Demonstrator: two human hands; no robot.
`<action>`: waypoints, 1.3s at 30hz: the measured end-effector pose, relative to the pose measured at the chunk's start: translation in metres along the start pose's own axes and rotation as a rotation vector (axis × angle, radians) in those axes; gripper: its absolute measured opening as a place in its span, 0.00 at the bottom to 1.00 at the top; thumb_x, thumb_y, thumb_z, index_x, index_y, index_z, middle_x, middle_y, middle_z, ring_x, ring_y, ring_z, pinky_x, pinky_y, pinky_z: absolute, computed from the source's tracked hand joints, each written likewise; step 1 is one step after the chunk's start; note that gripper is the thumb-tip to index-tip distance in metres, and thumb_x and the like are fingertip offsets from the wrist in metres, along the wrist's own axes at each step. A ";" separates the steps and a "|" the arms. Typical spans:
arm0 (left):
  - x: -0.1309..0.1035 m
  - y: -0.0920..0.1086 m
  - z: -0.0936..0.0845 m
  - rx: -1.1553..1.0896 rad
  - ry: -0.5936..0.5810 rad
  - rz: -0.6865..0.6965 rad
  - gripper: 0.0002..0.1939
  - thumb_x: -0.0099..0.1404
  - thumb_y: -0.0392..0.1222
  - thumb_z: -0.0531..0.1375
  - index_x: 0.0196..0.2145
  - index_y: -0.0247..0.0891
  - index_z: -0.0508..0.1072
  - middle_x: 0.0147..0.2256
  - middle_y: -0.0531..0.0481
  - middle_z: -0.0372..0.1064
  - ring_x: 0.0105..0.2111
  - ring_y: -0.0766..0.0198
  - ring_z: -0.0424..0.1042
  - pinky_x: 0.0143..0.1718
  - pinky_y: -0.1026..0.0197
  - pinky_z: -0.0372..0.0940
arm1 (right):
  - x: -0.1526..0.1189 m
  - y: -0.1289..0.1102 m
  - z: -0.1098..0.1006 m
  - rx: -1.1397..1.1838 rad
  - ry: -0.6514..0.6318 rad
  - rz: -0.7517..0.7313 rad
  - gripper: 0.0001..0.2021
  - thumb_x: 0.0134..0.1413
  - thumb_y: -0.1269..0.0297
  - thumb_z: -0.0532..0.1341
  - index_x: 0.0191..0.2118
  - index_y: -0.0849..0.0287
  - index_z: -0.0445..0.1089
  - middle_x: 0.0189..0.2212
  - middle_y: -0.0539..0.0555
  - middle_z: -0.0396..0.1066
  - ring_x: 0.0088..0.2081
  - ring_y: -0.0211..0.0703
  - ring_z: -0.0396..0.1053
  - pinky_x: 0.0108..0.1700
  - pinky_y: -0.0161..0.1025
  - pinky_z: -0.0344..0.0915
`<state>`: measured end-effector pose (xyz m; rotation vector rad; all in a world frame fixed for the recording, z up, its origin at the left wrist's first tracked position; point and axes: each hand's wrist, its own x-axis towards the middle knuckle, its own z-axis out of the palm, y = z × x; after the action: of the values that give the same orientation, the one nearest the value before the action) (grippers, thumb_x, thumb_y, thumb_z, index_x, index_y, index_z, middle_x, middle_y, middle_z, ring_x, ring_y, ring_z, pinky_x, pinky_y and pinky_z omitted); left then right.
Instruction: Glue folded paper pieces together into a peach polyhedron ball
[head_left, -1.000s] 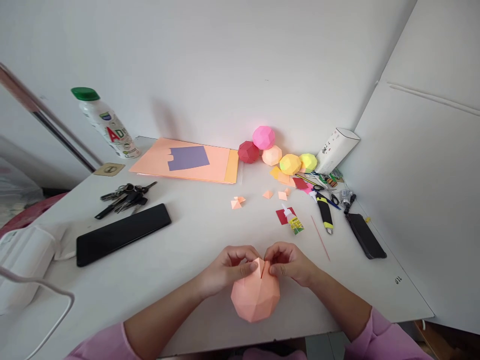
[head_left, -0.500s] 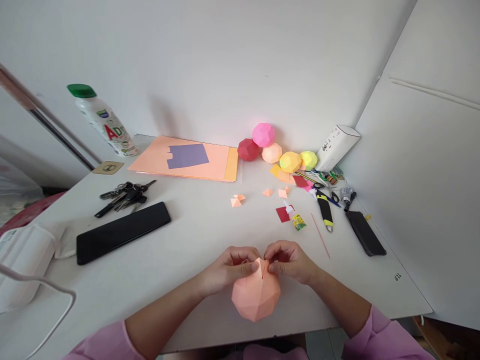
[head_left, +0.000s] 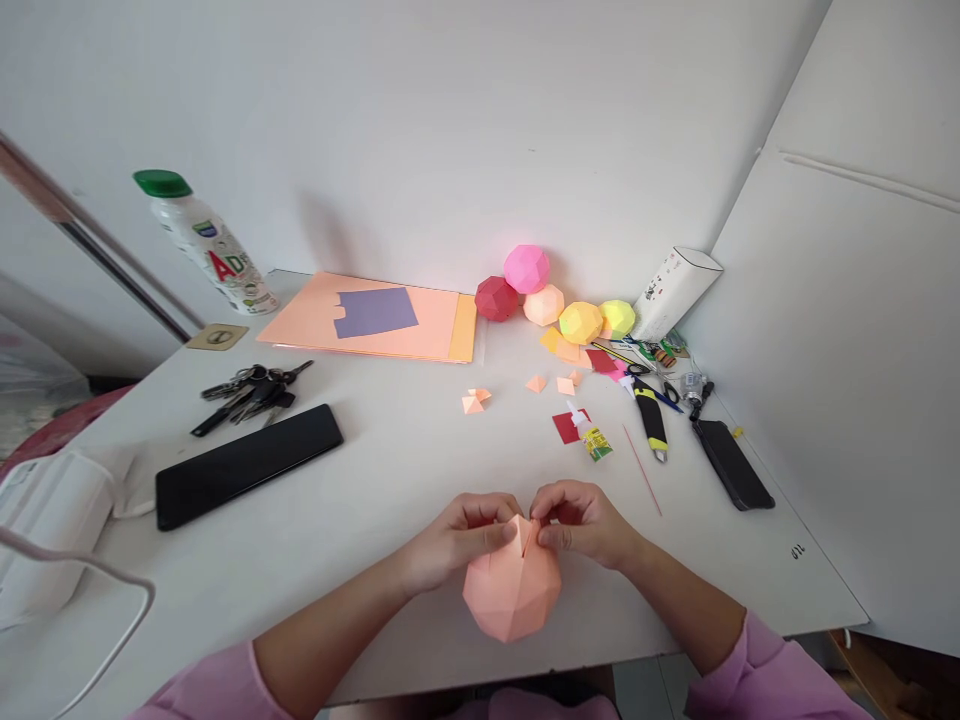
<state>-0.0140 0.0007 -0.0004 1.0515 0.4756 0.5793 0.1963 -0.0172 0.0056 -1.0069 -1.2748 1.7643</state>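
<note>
Plain peach on the faceted paper ball [head_left: 511, 598]

Cannot see behind the peach ball [head_left: 512, 598] or read fine print on the glue bottle [head_left: 597, 443]. Cannot trace the white cable [head_left: 75, 562] past the bottom edge.

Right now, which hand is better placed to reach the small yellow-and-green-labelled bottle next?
Probably the right hand: the bottle lies just beyond it, while the left hand is farther off. Both pinch the peach paper ball.
</note>
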 end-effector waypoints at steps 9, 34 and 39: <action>0.000 -0.001 -0.001 -0.008 0.007 0.017 0.15 0.60 0.50 0.61 0.24 0.34 0.72 0.30 0.50 0.64 0.30 0.65 0.62 0.32 0.63 0.56 | 0.000 0.001 0.000 0.004 0.007 -0.002 0.10 0.41 0.64 0.72 0.31 0.59 0.73 0.26 0.49 0.68 0.29 0.35 0.63 0.30 0.34 0.61; -0.003 0.000 0.008 0.013 -0.042 -0.054 0.20 0.55 0.51 0.64 0.19 0.34 0.62 0.27 0.53 0.58 0.28 0.67 0.58 0.30 0.63 0.51 | -0.002 -0.008 0.016 0.082 0.017 0.029 0.08 0.40 0.64 0.72 0.27 0.60 0.74 0.26 0.49 0.71 0.29 0.35 0.68 0.31 0.34 0.64; -0.003 0.000 0.009 0.003 -0.028 -0.058 0.20 0.56 0.51 0.63 0.19 0.34 0.63 0.27 0.53 0.58 0.28 0.67 0.57 0.30 0.62 0.51 | -0.002 -0.008 0.018 0.065 0.057 0.035 0.09 0.39 0.63 0.73 0.26 0.60 0.74 0.24 0.49 0.71 0.27 0.34 0.67 0.29 0.33 0.65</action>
<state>-0.0107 -0.0068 0.0032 1.0447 0.4806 0.5120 0.1815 -0.0237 0.0176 -1.0412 -1.1640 1.7787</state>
